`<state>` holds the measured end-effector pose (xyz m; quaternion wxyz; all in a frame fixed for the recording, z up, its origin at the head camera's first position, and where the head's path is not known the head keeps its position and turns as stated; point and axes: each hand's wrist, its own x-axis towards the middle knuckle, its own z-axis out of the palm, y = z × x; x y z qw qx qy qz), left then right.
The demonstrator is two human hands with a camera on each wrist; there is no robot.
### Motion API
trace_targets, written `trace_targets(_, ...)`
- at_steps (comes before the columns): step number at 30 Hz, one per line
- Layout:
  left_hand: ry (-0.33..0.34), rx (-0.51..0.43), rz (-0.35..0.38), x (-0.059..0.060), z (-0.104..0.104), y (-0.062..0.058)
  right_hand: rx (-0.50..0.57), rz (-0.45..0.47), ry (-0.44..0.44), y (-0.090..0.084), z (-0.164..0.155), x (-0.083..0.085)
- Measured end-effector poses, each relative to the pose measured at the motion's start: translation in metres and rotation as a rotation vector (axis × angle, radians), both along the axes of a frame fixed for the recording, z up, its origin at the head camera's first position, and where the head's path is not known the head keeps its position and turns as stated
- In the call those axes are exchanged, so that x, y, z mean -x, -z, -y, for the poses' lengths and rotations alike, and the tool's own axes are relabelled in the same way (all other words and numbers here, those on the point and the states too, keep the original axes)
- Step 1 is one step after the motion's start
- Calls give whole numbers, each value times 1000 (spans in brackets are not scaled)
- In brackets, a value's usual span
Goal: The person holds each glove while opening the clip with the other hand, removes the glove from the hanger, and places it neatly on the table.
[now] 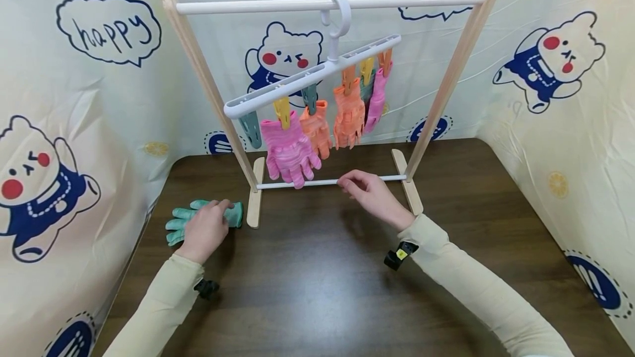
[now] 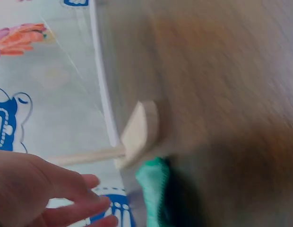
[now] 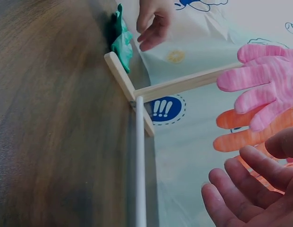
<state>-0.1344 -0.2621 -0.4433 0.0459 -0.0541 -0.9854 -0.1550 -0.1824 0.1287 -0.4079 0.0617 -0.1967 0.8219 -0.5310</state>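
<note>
A green glove [image 1: 182,223] lies palm-flat on the table at the left, partly covered in the head view by my left hand [image 1: 207,229]. The right wrist view shows that left hand [image 3: 155,22] held a little above the glove [image 3: 122,43], fingers loosely bent and holding nothing. My right hand [image 1: 369,194] hovers near the rack's lower bar [image 1: 321,183], fingers relaxed with nothing in them. Above and left of it, a pink glove [image 1: 290,147] hangs from a yellow clothespin [image 1: 282,112] on a white clip hanger [image 1: 278,91]. Beside it hang orange gloves [image 1: 349,114] and another pink glove [image 1: 376,101].
The hanger hooks over the white top rod [image 1: 258,6] of a wooden rack, whose feet [image 1: 255,194] stand on the brown table [image 1: 307,291]. A grey-green clothespin [image 1: 251,129] holds nothing at the hanger's near left end. Printed cloth [image 1: 198,70] encloses the table's back and sides.
</note>
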Motion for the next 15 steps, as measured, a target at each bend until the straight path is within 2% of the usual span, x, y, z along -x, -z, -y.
trace_targets(8, -13, -138, -184, 3, -21, -17, -22, -74, 32, -18, 6, -1)
trace_targets(15, 4, -255, -263, 5, -36, -32, -26, -125, 32, -38, 10, 1)
